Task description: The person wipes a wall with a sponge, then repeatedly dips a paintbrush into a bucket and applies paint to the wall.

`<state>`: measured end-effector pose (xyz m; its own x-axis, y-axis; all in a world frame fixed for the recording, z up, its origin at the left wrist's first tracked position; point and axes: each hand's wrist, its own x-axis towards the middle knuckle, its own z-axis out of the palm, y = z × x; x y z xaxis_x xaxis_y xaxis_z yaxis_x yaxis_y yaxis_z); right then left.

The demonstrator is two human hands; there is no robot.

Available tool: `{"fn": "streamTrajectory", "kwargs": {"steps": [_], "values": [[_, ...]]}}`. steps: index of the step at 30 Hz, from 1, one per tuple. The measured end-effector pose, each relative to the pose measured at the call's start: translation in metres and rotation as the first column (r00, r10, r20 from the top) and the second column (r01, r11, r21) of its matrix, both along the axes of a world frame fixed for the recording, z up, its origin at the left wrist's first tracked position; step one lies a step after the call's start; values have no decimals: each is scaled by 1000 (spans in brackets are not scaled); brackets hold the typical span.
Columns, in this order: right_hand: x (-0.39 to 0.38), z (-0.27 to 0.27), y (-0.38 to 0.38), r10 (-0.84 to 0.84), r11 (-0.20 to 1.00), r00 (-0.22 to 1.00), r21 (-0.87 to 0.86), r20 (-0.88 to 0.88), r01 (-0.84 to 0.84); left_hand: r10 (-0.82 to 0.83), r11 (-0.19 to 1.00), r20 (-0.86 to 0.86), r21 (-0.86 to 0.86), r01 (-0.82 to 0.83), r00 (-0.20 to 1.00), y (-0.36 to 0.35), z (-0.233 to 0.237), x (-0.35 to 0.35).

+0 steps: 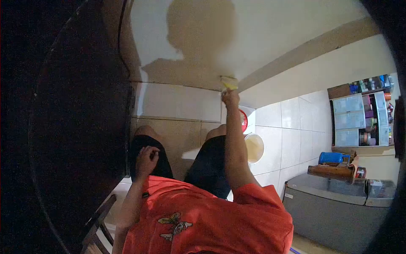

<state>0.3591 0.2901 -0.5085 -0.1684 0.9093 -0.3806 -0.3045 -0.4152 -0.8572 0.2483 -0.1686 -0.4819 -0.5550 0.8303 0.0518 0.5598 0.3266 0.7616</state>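
Note:
Stretched out toward the wall, my right hand [230, 98] is closed around a yellow tool [229, 82], a brush or scraper too small to make out clearly. The tool's far edge touches the lower part of the wall [270, 38], just above the tiled strip. My left hand [147, 160] rests over my thigh, its fingers loosely curled and partly in shadow; whether they hold anything is hidden. Below my right forearm, on its right side, stand a round tub with pale contents [254, 149] and a red-rimmed container [243, 120], partly covered by the arm.
A large dark panel [80, 106] fills the left side. White floor tiles [296, 127] run to the right, toward a shelf unit with drawers [349, 120]. A grey fridge [325, 216] is at the lower right, with a blue jug [331, 157] nearby. A chair [101, 211] is at the lower left.

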Motion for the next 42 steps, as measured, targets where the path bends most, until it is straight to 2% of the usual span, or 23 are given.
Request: {"fn": "streamTrajectory", "kwargs": {"steps": [2,3,5,6,8,10,13,15,19,22,25,31,33,35,37,39,40,41,42], "values": [[7,51,10,126,991,977,27,173,-133,42,999,42,-9,-42,998,0,3,3],[13,77,9,123,991,976,33,180,-131,39,999,48,-2,-39,998,1,6,4],[22,127,7,226,974,970,-19,94,-225,61,995,88,-89,-54,994,4,14,5],[27,147,9,224,975,970,-12,99,-224,60,995,91,-81,-52,994,6,17,6],[35,182,10,237,966,971,107,5,-236,58,998,56,-4,-58,997,6,20,9],[41,209,2,262,956,965,141,-20,-257,54,998,50,13,-54,997,5,17,13],[49,218,0,348,931,931,158,-112,-329,54,998,34,22,-55,998,5,13,12],[47,223,-15,276,899,961,363,-31,-246,45,999,33,3,-45,998,4,13,12],[34,190,4,190,873,979,469,-79,-132,63,998,-27,11,-63,998,5,9,16],[24,127,27,225,893,968,421,-112,-159,51,999,-28,-17,-52,998,2,2,11],[11,83,19,148,929,984,355,-100,-103,38,998,24,-58,-36,999,3,13,7],[9,27,-7,92,980,995,178,-28,-85,42,990,34,-140,-36,999,2,18,-1],[16,-3,-9,144,971,984,208,-105,-120,31,988,34,-150,-25,999,1,24,-1],[17,-28,-14,85,991,995,96,58,-90,70,985,81,-162,-56,994,2,28,-1],[21,-49,-24,100,990,994,98,30,-103,54,988,46,-150,-47,997,3,24,-5],[28,-60,-34,74,996,988,-68,137,-65,33,989,25,-142,-29,999,-1,19,-4],[32,-62,-29,160,976,963,-180,218,-121,27,991,20,-130,-25,999,-1,18,-4],[32,-66,-25,159,977,963,-176,218,-121,23,993,16,-116,-21,1000,-1,16,-4],[33,-70,-22,141,964,972,-251,187,-92,22,993,16,-113,-20,1000,-1,13,-4]]}}
